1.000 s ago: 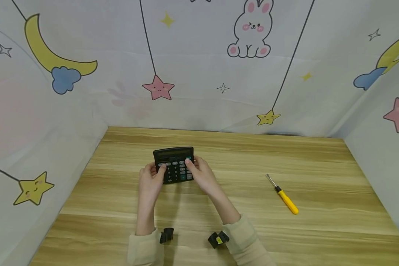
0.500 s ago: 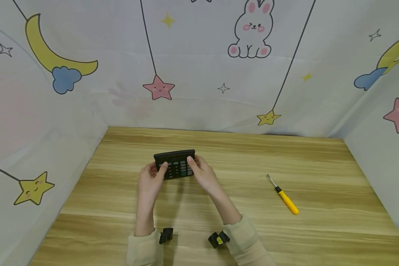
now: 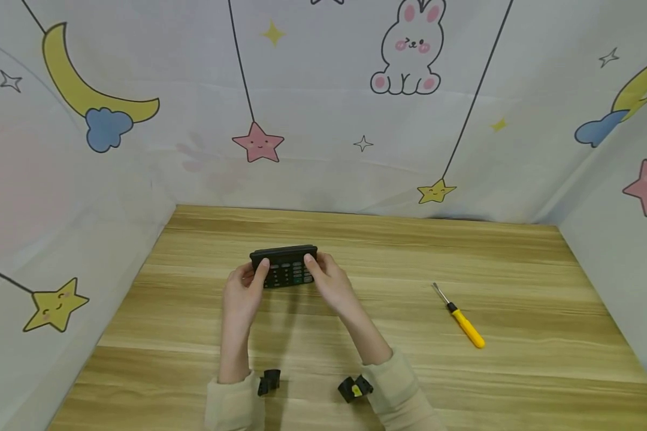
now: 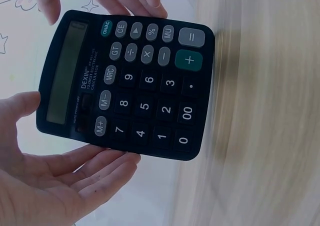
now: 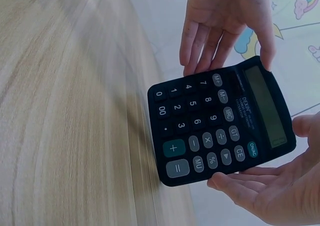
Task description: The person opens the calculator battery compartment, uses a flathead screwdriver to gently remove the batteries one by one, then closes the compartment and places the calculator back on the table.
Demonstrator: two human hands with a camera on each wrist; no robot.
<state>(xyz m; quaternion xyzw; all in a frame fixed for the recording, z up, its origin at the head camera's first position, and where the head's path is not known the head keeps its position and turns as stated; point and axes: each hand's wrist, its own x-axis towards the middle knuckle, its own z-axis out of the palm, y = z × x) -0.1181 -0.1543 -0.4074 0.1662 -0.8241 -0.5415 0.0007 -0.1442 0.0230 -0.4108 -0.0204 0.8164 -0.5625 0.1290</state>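
Note:
Both hands hold a black desk calculator (image 3: 287, 269) above the table, tilted so that its top edge shows in the head view. My left hand (image 3: 242, 293) grips its left side, thumb toward the front and fingers along the side edge. On the opposite side, my right hand (image 3: 331, 284) holds it the same way. In the left wrist view the calculator (image 4: 145, 93) shows its blank display, grey and green keys and dark number keys. The right wrist view has the calculator (image 5: 220, 118) between the two hands, its lower edge overlapping the table's edge.
A screwdriver (image 3: 465, 323) with a yellow handle lies on the wooden table (image 3: 517, 281), right of the hands. Small black devices (image 3: 269, 382) sit by the sleeve cuffs. Printed cloth (image 3: 323, 108) with stars, moons and a rabbit closes off the back and sides.
The calculator has tipped, so its face looks shorter in the head view and its top edge has come lower. Both hands keep their hold, nearly in place. The screwdriver has not moved.

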